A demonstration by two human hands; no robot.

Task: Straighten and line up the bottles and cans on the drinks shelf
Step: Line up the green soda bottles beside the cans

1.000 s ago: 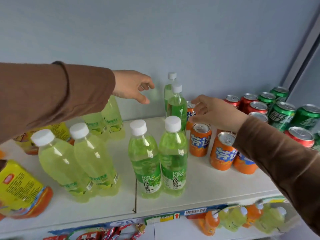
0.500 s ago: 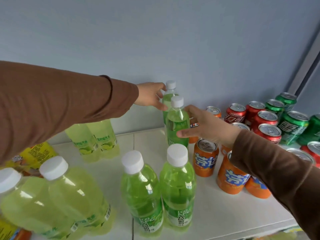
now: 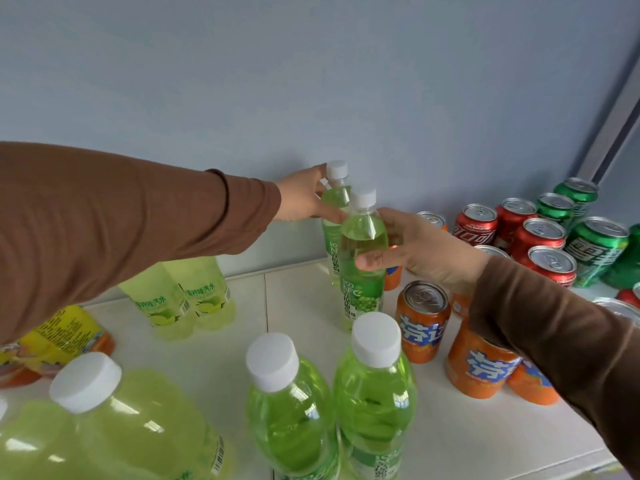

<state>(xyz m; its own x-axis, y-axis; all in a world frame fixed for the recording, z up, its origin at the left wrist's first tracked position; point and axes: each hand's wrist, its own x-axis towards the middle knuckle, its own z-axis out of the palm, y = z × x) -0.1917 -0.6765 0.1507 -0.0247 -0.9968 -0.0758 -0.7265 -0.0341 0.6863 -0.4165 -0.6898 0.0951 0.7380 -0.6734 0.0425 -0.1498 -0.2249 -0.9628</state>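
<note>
Two green bottles with white caps stand one behind the other near the back wall. My left hand (image 3: 304, 195) grips the rear green bottle (image 3: 334, 199) at its shoulder. My right hand (image 3: 419, 251) wraps the front green bottle (image 3: 362, 258) around its middle. Two more green bottles (image 3: 375, 393) stand side by side at the front of the white shelf (image 3: 304, 317). Orange cans (image 3: 422, 320) stand just right of the bottles, partly hidden by my right arm.
Pale yellow-green bottles (image 3: 194, 299) stand left at the back and more (image 3: 114, 427) at the front left. A yellow-labelled orange bottle (image 3: 65, 334) sits at the far left. Red cans (image 3: 540, 244) and green cans (image 3: 595, 247) crowd the right. The grey wall is close behind.
Both hands reached to the back and closed on the two rear green bottles. The camera moved closer and lower to the shelf.
</note>
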